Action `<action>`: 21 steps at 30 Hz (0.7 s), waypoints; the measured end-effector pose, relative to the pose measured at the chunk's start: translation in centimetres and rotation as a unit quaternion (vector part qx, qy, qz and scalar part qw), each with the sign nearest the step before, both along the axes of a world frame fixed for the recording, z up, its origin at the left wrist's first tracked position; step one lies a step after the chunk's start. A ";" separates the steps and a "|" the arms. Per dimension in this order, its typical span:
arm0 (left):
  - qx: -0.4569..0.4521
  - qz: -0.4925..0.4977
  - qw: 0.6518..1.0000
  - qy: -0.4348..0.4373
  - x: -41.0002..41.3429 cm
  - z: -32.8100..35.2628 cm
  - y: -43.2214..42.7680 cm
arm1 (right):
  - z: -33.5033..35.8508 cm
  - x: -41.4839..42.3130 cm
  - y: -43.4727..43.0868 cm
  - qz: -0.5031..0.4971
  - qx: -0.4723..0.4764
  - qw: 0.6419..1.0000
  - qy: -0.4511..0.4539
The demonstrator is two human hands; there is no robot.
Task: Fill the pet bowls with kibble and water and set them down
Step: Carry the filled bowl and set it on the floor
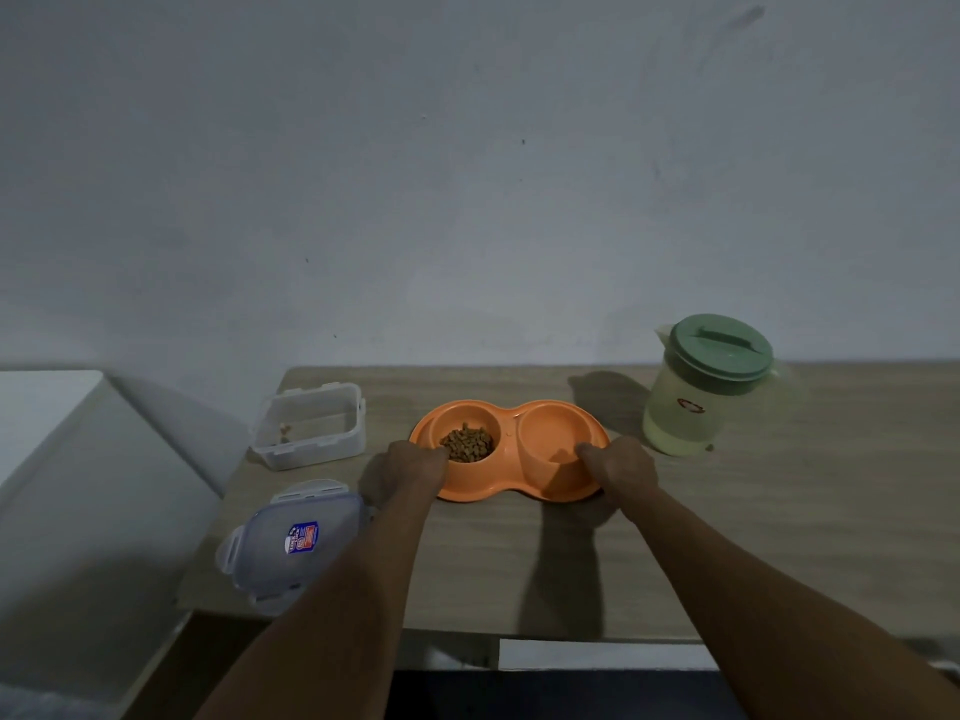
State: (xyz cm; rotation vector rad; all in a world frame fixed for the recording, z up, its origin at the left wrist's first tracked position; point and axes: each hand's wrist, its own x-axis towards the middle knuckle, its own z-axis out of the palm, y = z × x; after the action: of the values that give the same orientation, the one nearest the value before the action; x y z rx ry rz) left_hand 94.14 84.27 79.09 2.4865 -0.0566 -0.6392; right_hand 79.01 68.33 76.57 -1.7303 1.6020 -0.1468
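Observation:
An orange double pet bowl (519, 491) sits on the wooden table (675, 563). Its left cup holds brown kibble (467, 443); whether there is water in the right cup (550, 431) I cannot tell. My left hand (410, 472) grips the bowl's left rim, thumb on top by the kibble. My right hand (618, 472) grips the right rim, thumb over the edge of the right cup. A clear jug (696, 397) with a green lid stands to the right, a little liquid in its bottom.
A nearly empty clear plastic container (311, 431) stands left of the bowl, with a few kibble bits inside. Its lid (291, 543) lies nearer, at the table's left front corner. A white surface (47, 407) lies left; a wall rises behind.

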 end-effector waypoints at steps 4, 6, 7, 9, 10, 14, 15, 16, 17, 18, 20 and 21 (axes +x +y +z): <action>-0.038 0.019 0.998 0.042 -0.1 -0.1 -0.3 | -0.1 -0.3 0.1 -0.017 0.004 1.000 -0.019; -0.044 0.029 0.997 0.057 -0.4 -0.2 -0.2 | 0.0 -0.5 0.2 -0.024 0.005 0.999 -0.025; -0.040 0.032 0.997 0.058 -0.5 -0.2 -0.1 | 0.0 -0.7 0.3 -0.028 0.007 0.999 -0.028; -0.035 0.046 0.997 0.054 -1.0 -0.1 -0.1 | 0.2 -1.1 0.2 -0.029 0.011 0.999 -0.030; -0.035 0.051 0.997 0.056 -1.2 0.0 -0.1 | 0.3 -1.2 0.2 -0.026 0.012 0.999 -0.029; -0.082 0.078 0.991 0.077 -2.8 0.8 -0.2 | 1.1 -2.2 -0.2 -0.024 0.019 0.999 -0.039; -0.093 0.084 0.989 0.078 -3.1 1.0 -0.2 | 1.2 -2.4 -0.4 -0.027 0.018 0.999 -0.044; -0.102 0.093 0.987 0.081 -3.6 1.2 -0.2 | 1.4 -2.7 -0.6 -0.027 0.018 0.998 -0.047; -0.112 0.100 0.985 0.081 -4.1 1.4 -0.1 | 1.6 -3.1 -0.7 -0.027 0.020 0.998 -0.051; -0.123 0.109 0.983 0.080 -4.7 1.6 -0.1 | 1.8 -3.5 -0.8 -0.025 0.021 0.998 -0.052; -0.143 0.124 0.979 0.077 -5.5 1.6 -0.1 | 2.1 -4.2 -1.0 -0.021 0.019 0.998 -0.059; -0.153 0.131 0.976 0.078 -5.9 1.4 -0.1 | 2.1 -4.6 -1.1 -0.020 0.019 0.998 -0.062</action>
State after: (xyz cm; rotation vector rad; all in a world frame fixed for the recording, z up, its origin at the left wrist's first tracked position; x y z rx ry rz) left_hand 88.24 84.17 80.53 2.0944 0.2135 -0.6542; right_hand 74.41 67.22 78.71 -1.6289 1.5392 -0.2369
